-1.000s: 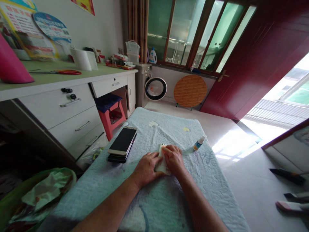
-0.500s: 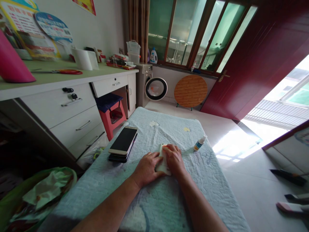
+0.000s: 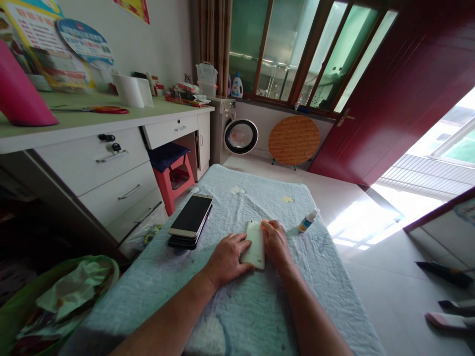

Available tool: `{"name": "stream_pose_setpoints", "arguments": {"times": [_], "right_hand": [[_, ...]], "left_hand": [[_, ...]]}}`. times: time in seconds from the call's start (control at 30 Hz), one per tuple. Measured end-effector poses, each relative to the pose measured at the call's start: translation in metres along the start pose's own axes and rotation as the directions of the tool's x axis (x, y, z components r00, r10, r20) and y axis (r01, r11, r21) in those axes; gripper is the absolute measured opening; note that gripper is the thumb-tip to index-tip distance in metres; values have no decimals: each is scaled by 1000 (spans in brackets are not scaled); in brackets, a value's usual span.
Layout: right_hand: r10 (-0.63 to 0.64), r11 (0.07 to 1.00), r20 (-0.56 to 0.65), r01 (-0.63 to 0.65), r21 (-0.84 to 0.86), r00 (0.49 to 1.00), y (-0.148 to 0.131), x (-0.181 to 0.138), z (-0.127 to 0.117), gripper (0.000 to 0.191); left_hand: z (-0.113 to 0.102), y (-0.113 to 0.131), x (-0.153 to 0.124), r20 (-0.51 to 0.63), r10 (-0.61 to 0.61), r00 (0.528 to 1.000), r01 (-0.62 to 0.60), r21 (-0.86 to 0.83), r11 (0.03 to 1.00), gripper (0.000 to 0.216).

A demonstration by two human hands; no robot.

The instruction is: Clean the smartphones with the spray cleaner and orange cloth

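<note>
A white phone (image 3: 254, 247) lies back up on the cloth-covered table (image 3: 208, 311). My left hand (image 3: 229, 258) steadies it from the left, fingers on its side and thumb at its lower edge. At the phone's upper right edge, my right hand (image 3: 275, 243) is closed on a small orange thing (image 3: 263, 225), mostly hidden by the fingers; I cannot make out its kind. Left of my hands, a gold-framed phone (image 3: 192, 215) with a dark screen rests on a stack of dark phones (image 3: 182, 242). A small spray bottle (image 3: 307, 221) stands to the right.
A bin (image 3: 111, 277) with crumpled tissue is at the lower left. Along the left runs a desk (image 3: 159, 114) with scissors (image 3: 107, 110) and a paper roll (image 3: 128, 90). Beyond the table are a red stool (image 3: 168, 190), an open washing-machine door (image 3: 241, 136) and a round tabletop (image 3: 294, 140).
My right hand has slid right, off the phone's back to its right edge, with the orange thing. More of the white back now shows. My left hand has stayed in place.
</note>
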State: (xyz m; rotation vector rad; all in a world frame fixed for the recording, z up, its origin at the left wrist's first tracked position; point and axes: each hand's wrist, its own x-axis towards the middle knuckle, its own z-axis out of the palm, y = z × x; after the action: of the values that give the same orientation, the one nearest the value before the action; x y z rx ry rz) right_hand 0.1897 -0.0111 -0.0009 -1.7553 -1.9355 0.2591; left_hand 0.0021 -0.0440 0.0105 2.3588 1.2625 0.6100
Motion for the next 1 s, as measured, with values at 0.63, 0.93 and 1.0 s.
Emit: {"name": "stream_pose_setpoints", "arguments": {"times": [0.63, 0.93, 1.0], "right_hand": [[-47, 995, 148, 59, -78, 988, -13, 22, -4, 30], [3, 982, 233, 41, -182, 972, -30, 44, -1, 27], [-3, 980, 238, 50, -194, 971, -31, 46, 0, 27]], "left_hand": [[-2, 2, -1, 2, -12, 1000, 12, -26, 1000, 54], [-4, 5, -1, 3, -19, 1000, 19, -47, 999, 57], [-4, 5, -1, 1, -27, 1000, 27, -39, 999, 58]]}}
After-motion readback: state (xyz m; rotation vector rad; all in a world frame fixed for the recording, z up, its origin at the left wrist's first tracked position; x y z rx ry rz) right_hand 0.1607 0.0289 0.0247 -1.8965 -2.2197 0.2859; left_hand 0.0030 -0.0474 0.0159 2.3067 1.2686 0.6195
